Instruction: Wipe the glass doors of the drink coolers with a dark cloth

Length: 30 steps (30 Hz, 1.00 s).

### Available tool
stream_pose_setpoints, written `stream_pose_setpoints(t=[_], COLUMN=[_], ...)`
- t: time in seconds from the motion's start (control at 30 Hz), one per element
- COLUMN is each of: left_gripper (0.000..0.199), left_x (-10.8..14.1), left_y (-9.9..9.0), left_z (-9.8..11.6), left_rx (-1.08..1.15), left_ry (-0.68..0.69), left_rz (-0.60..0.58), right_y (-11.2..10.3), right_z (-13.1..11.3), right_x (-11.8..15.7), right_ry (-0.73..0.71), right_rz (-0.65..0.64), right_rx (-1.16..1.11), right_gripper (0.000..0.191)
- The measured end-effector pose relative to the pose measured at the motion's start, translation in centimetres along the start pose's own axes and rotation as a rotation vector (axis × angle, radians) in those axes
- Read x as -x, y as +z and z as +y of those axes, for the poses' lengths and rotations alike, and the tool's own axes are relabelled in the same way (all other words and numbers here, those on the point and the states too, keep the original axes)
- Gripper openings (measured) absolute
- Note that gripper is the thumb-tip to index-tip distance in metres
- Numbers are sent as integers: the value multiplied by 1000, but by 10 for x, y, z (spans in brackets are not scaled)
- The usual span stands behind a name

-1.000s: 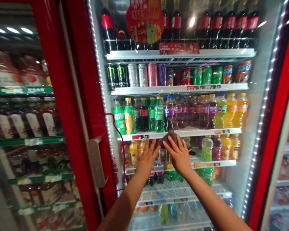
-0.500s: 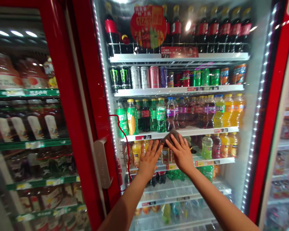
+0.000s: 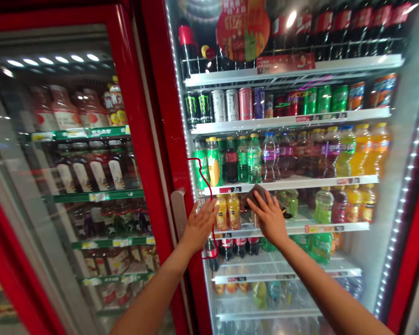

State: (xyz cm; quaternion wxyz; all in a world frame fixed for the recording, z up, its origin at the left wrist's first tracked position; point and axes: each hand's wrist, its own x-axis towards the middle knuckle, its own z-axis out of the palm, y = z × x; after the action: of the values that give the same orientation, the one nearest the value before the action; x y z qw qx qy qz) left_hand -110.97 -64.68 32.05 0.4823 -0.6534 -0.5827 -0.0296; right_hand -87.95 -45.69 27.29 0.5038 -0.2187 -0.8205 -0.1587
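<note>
My left hand [image 3: 199, 223] lies flat with fingers spread, close beside the silver door handle [image 3: 179, 209] at the left edge of the drinks cooler's glass door. Whether its palm touches the glass I cannot tell. My right hand [image 3: 269, 218] presses a dark grey cloth [image 3: 257, 191] against the door, its fingers stretched over it. Behind the glass, small yellow juice bottles [image 3: 227, 211] stand on a shelf between my hands. A thin red line [image 3: 206, 179] runs down the glass just above my left hand.
Shelves hold soda bottles [image 3: 254, 158], cans [image 3: 246, 103] and dark cola bottles [image 3: 363, 25]. A round red sign [image 3: 242, 30] is on the door near the top. Left of the red frame [image 3: 167, 111], a second cooler holds juice bottles [image 3: 63, 109] on green-edged shelves [image 3: 91, 133].
The view has turned left, so the coolers appear further right. My left hand has moved left across the door, towards the handle. My right hand and the cloth have shifted slightly left along the glass.
</note>
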Motion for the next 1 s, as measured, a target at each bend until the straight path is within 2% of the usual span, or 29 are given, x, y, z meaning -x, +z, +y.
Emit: stream_pose_setpoints(t=[0.1, 0.2, 0.3, 0.37, 0.43, 0.5, 0.57, 0.63, 0.7, 0.77, 0.83, 0.93, 1.0], left_gripper=[72, 73, 74, 72, 70, 70, 71, 72, 72, 71, 68, 63, 61], left_x=[11, 17, 19, 20, 22, 23, 25, 26, 27, 30, 34, 39, 40], left_y=[-4, -4, 0, 3, 7, 10, 13, 14, 15, 17, 20, 24, 26], left_z=[-19, -31, -36, -38, -39, -40, -41, -41, -40, -40, -40, -42, -43], left_rx=[-31, -31, -37, -62, -82, -82, -72, -61, -52, -46, -42, -45, -57], left_ry=[11, 51, 83, 99, 116, 129, 128, 119, 117, 124, 137, 161, 170], left_rz=[10, 27, 75, 109, 124, 124, 120, 116, 113, 115, 135, 171, 183], right_y=[1, 9, 17, 19, 21, 23, 26, 31, 35, 38, 38, 36, 37], right_z=[4, -18, -50, -60, -56, -46, -42, -51, -72, -97, -115, -121, -117], right_x=[-7, -34, -44, -32, -12, 1, -3, -20, -41, -54, -55, -44, -42], right_ry=[157, 252, 173, 51, -48, -34, 48, 133, 178, 153, 50, -84, -51], right_rz=[87, 155, 123, 55, 3, 33, 108, 167, 188, 162, 94, 23, 47], right_rx=[29, 46, 50, 48, 45, 42, 34, 24, 19, 10, -11, -34, -25], right_gripper=[89, 89, 84, 80, 79, 80, 82, 85, 87, 86, 82, 75, 74])
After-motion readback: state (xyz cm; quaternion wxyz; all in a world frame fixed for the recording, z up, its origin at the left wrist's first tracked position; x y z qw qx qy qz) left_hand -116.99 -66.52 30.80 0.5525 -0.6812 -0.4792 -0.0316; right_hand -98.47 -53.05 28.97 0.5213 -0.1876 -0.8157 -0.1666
